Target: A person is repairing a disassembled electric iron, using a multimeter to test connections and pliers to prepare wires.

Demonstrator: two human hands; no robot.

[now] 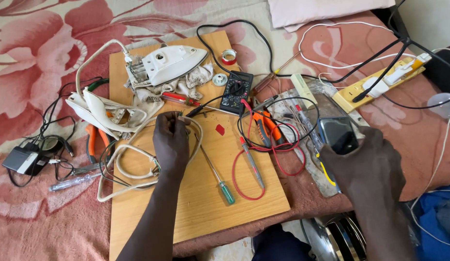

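The left hand [170,140] rested on the wooden board [205,203], its fingers curled closed around the bared end of the cream power cord [133,166], pinched near the black probe tip of the multimeter [236,92]. The cord looped back across the board's left edge towards the dismantled white iron [167,63], which lay on a rag at the board's far end with its shell pieces [96,113] beside it. To my eye this was the testing stage of a repair: the cord end was being held for a reading. The next move would seem to call for a steady touch of probe to conductor, and the red probe [251,162] lay loose on the board, well apart from the cord.

The right hand [367,169] had closed over the lower end of a dark phone [337,135] at the board's right, fingers wrapped round it.

A green-handled screwdriver [220,179] lay just beside the left wrist; orange pliers [266,126] sat among the red leads. As for labels and packaging, a small red tag [220,129] lay on the board, a red-and-white tape roll [228,56] near the iron, a yellow power strip [379,84] farther right.
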